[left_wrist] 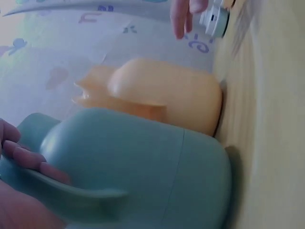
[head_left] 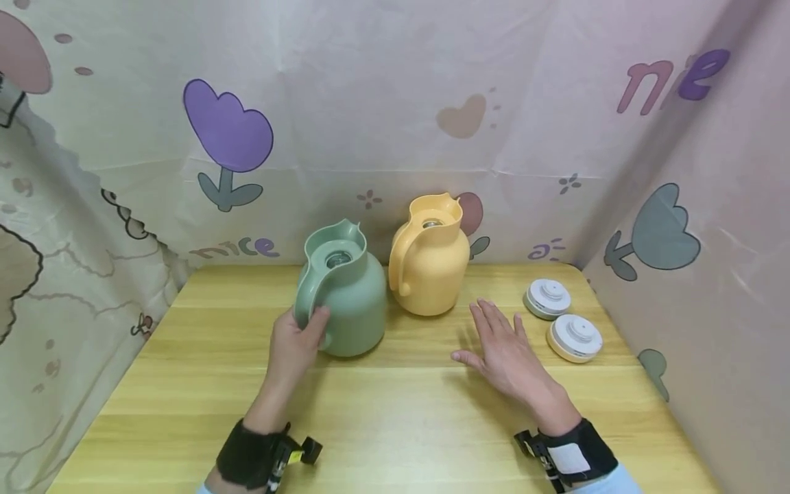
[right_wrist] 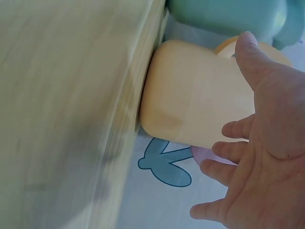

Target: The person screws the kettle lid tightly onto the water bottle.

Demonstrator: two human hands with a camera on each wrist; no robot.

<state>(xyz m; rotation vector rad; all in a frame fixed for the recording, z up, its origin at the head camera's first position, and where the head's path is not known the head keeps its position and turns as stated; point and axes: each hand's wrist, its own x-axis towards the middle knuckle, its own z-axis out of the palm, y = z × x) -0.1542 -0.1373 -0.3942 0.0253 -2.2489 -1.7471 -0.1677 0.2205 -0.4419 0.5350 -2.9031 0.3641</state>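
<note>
My left hand (head_left: 298, 341) grips the handle of a green thermos jug (head_left: 358, 302), its fingers curled round the handle in the left wrist view. The green jug has no lid on, and its round mouth shows at the top. Just right of and behind it stands a yellow thermos jug (head_left: 435, 267), also lidless, with its handle toward the left. My right hand (head_left: 509, 357) is held over the table in front and to the right of the yellow jug, fingers spread and holding nothing. In the right wrist view, the open palm (right_wrist: 281, 157) overlaps the yellow jug.
Two round lids lie upside down at the right of the wooden table (head_left: 395, 425): a green-rimmed lid (head_left: 548, 298) behind a yellow-rimmed lid (head_left: 575, 338). A printed curtain (head_left: 370, 103) hangs behind the table and along both sides.
</note>
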